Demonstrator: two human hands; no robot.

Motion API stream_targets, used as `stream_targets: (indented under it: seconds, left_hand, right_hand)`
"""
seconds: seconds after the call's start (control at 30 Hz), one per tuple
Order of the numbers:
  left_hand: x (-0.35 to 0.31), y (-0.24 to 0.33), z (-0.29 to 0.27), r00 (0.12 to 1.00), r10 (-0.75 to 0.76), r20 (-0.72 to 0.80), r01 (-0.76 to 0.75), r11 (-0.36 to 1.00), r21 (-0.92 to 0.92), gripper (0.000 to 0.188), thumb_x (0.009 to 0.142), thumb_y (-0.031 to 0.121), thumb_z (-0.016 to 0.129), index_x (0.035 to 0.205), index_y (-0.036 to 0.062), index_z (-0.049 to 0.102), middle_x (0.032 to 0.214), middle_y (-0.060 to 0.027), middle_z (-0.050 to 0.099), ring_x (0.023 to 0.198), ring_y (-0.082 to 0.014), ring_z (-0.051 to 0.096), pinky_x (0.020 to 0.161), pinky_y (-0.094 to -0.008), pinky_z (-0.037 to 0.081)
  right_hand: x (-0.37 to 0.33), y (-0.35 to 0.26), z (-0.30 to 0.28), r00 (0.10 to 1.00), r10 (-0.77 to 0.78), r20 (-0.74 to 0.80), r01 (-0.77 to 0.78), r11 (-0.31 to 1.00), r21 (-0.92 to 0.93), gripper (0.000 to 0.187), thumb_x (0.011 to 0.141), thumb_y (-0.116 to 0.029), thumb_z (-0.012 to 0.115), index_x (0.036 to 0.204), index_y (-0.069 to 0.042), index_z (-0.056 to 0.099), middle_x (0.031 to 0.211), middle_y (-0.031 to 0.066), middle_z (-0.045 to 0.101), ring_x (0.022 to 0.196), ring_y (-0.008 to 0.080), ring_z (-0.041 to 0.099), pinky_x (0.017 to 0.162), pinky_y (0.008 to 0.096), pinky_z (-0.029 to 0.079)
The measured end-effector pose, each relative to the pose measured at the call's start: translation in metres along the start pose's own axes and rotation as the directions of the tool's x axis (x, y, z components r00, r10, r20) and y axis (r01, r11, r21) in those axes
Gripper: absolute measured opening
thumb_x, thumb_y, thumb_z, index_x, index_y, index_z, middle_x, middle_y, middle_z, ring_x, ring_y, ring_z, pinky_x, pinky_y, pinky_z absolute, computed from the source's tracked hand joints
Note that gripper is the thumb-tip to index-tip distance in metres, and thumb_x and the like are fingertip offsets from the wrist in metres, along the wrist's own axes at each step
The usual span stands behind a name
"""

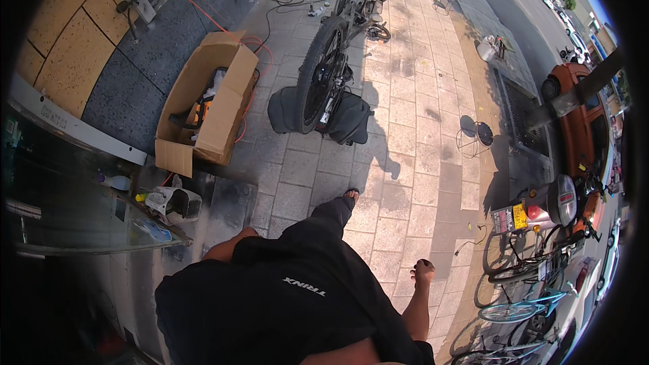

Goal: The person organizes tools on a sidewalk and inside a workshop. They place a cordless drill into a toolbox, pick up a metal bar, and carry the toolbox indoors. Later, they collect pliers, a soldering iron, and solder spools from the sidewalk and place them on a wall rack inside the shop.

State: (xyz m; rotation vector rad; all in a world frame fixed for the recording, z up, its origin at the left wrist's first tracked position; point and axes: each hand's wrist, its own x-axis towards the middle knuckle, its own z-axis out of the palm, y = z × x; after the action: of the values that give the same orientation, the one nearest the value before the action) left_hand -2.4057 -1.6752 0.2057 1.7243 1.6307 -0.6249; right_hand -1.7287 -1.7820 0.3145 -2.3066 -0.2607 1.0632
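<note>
A bare right hand (423, 271) hangs over pale stone paving (405, 182).
Its fingers curl loosely, whether around anything I cannot tell; the left hand is hidden. Ahead stands a black, thick-tyred bicycle (320, 54), right of an open brown cardboard box (232, 91).

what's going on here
A person in a black shirt is on the pavement. Their right hand hangs loosely curled; whether it holds anything is unclear. The left hand is out of sight. Ahead stands a bike, with an open cardboard box to its left. Neither is visibly being handled.
</note>
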Motion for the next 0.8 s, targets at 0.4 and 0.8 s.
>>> stream_targets:
  seconds: [0.4, 0.8]
  left_hand:
    - [0.254, 0.314, -0.343, 0.97, 0.215, -0.114, -0.242, 0.911, -0.333, 0.045, 0.088, 0.037, 0.066, 0.107, -0.0029, 0.073, 0.108, -0.024, 0.072, 0.106, -0.0379, 0.069, 0.091, -0.0434, 0.053]
    - [0.397, 0.543, -0.472, 0.989, 0.017, -0.145, -0.071, 0.925, -0.373, 0.05, 0.087, 0.036, 0.067, 0.115, -0.0058, 0.069, 0.105, -0.0264, 0.072, 0.104, -0.0404, 0.069, 0.09, -0.0439, 0.052]
  right_hand:
    - [0.074, -0.053, -0.012, 0.882, 0.447, 0.148, -0.428, 0.892, -0.148, 0.022, 0.085, -0.019, 0.061, 0.093, 0.001, 0.066, 0.074, 0.0127, 0.067, 0.056, 0.0232, 0.068, 0.047, 0.0378, 0.054]
    - [0.445, -0.332, -0.068, 0.941, 0.317, 0.116, -0.274, 0.919, -0.284, 0.03, 0.084, -0.018, 0.057, 0.1, 0.002, 0.073, 0.074, 0.0163, 0.072, 0.063, 0.0258, 0.073, 0.053, 0.0392, 0.058]
